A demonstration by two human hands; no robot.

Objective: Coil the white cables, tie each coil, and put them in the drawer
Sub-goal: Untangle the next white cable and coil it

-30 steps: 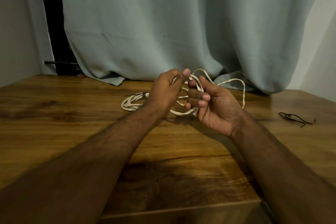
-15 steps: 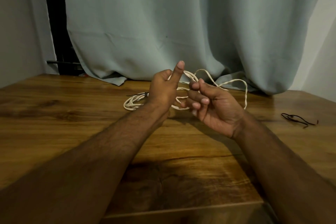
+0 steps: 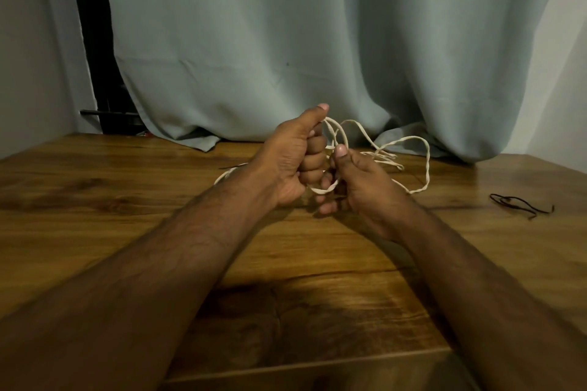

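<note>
White cable [image 3: 425,165]: thin, twisted, partly looped. Loose loops trail right and far over the wooden surface; the gathered portion is held above it at centre. A second white bundle [image 3: 226,174] lies left, mostly hidden.

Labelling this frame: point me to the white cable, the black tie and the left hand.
white cable [image 3: 427,165]: head view, on the far-right bend of the loose loop.
black tie [image 3: 521,203]: head view, on its middle strands, lying on the table.
left hand [image 3: 290,157]: head view, on the back of the hand.
</note>
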